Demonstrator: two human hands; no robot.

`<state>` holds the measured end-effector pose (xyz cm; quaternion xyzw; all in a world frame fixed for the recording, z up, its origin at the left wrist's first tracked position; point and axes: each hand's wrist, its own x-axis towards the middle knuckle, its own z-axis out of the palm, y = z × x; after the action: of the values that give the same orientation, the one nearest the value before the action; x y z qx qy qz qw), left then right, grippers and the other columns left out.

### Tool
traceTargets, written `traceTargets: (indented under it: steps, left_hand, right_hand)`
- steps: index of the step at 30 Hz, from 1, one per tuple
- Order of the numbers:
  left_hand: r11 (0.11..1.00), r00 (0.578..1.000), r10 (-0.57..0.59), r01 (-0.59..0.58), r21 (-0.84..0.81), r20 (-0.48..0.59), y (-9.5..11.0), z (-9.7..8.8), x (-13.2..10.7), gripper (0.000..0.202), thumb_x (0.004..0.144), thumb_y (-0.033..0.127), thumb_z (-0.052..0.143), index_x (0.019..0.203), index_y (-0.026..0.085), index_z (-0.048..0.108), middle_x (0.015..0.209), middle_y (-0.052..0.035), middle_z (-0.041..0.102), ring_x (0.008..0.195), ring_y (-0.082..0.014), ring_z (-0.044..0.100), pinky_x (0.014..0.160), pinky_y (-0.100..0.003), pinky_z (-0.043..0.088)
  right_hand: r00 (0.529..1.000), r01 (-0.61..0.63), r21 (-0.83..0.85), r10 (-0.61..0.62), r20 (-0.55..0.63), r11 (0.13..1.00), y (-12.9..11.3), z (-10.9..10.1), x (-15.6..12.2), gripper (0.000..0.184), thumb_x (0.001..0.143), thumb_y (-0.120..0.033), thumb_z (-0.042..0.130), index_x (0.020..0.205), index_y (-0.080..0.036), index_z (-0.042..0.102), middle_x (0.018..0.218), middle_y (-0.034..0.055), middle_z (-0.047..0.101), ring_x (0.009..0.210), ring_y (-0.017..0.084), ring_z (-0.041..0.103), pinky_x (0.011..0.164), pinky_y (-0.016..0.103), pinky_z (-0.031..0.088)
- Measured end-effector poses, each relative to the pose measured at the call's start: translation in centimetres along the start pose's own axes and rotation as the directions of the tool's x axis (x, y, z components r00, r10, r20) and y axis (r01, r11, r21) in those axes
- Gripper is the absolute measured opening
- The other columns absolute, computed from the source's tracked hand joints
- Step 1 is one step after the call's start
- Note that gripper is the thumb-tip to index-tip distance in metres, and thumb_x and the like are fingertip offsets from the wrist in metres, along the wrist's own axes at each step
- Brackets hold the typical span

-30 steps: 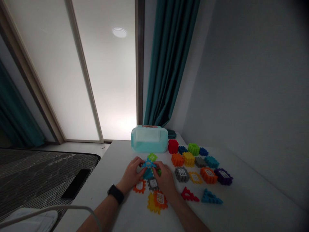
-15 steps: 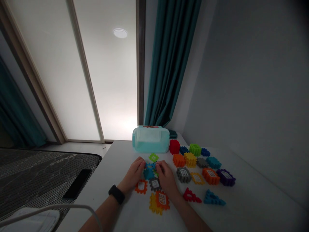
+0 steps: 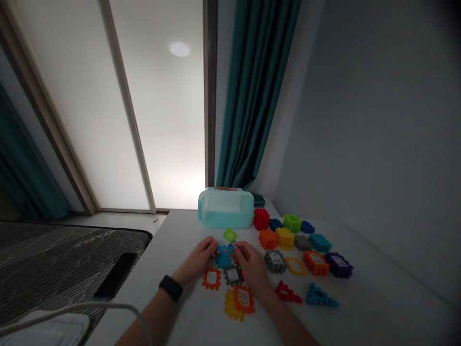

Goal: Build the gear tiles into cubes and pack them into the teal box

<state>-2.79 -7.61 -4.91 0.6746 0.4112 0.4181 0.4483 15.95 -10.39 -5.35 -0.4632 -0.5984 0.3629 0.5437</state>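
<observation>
Bench [image 3: 198,319] centre. Box [image 3: 226,209] at far end, curtain [image 3: 259,96] behind it, door [image 3: 169,129] behind and left, wall [image 3: 382,134] along right side. Left hand [image 3: 201,254] and right hand [image 3: 251,266] mid-bench before box, block [image 3: 224,260] between them. Lone tile [image 3: 229,235] between hands and box. In front of block: left tile [image 3: 211,278], middle tile [image 3: 232,275] just right of it; nearer still, upper tile [image 3: 244,299] partly on lower tile [image 3: 229,306]. Stacks [image 3: 285,239] in rough rows right of hands, two triangles [image 3: 321,296] in front of stacks. Mattress [image 3: 57,250] left of bench, slab [image 3: 115,276] on it.
</observation>
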Motion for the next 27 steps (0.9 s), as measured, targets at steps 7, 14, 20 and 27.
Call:
traceTargets:
  steps: [7,14,20,27]
  left_hand:
    - [0.969,0.98,0.193,-0.198,0.152,0.042,1.5,-0.8,-0.5,0.03,0.095,0.046,0.051,0.083,0.019,0.055,0.083,-0.0016,0.056,0.078,-0.0157,0.055,0.072,-0.028,0.048]
    - [0.765,0.881,0.462,-0.454,0.457,0.102,3.2,-0.5,-1.1,0.017,0.095,0.035,0.057,0.088,0.019,0.061,0.095,-0.0069,0.058,0.088,-0.0184,0.059,0.077,-0.03,0.051]
    - [0.588,0.759,0.636,-0.595,0.548,0.142,4.9,2.3,-1.6,0.015,0.097,0.031,0.055,0.093,0.019,0.063,0.098,-0.008,0.061,0.09,-0.0187,0.06,0.079,-0.032,0.053]
    - [0.482,0.696,0.642,-0.692,0.537,0.321,6.8,8.2,-1.2,0.016,0.096,0.031,0.058,0.087,0.019,0.061,0.097,-0.0063,0.063,0.088,-0.019,0.059,0.082,-0.034,0.05]
  right_hand:
    - [0.961,0.27,-0.298,-0.273,0.035,0.915,-0.9,-1.0,-0.6,0.024,0.096,-0.04,0.049,0.097,-0.022,0.065,0.096,0.0075,0.07,0.091,0.024,0.067,0.081,0.036,0.054]
    - [0.883,0.436,-0.504,-0.462,0.081,0.745,-0.5,-3.2,-1.2,0.021,0.098,-0.028,0.048,0.111,-0.024,0.065,0.105,0.0084,0.072,0.101,0.025,0.066,0.089,0.041,0.053]
    - [0.793,0.491,-0.635,-0.608,0.04,0.597,-1.3,-6.1,-2.6,0.022,0.099,-0.028,0.05,0.117,-0.023,0.063,0.102,0.0072,0.074,0.095,0.023,0.068,0.088,0.041,0.052]
    - [0.8,0.38,-0.757,-0.599,-0.019,0.532,-1.4,-12.1,-6.1,0.019,0.098,-0.03,0.053,0.112,-0.023,0.064,0.103,0.0063,0.074,0.096,0.024,0.067,0.09,0.043,0.05]
